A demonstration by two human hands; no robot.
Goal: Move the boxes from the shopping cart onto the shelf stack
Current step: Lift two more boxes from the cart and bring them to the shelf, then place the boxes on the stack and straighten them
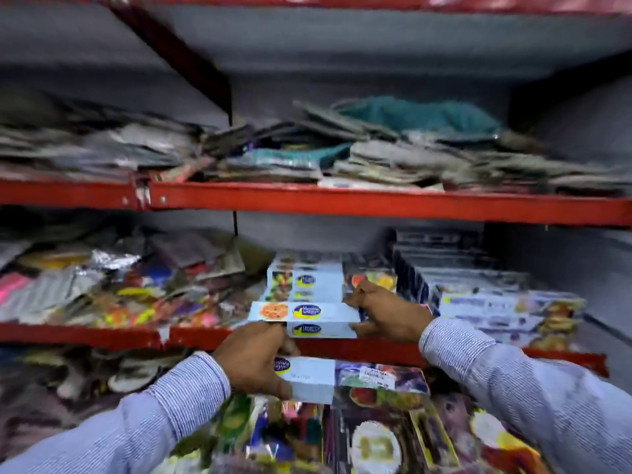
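My left hand (254,359) grips the left end of a long pale-blue box (345,379) with a fruit picture, held level just below the middle shelf's red edge. My right hand (388,314) rests on the right end of the top pale-blue box (304,311) of a stack (307,280) on the middle shelf, thumb under it and fingers over it. The stack holds several similar boxes with blue and yellow logos. The cart itself is hidden; colourful packets (369,443) fill the bottom of the view.
Red shelf rails (342,203) run across the view. Loose foil packets (113,285) crowd the middle shelf to the left. Dark and pale boxes (485,295) are stacked to the right. The upper shelf holds grey packets and a teal bag (420,114).
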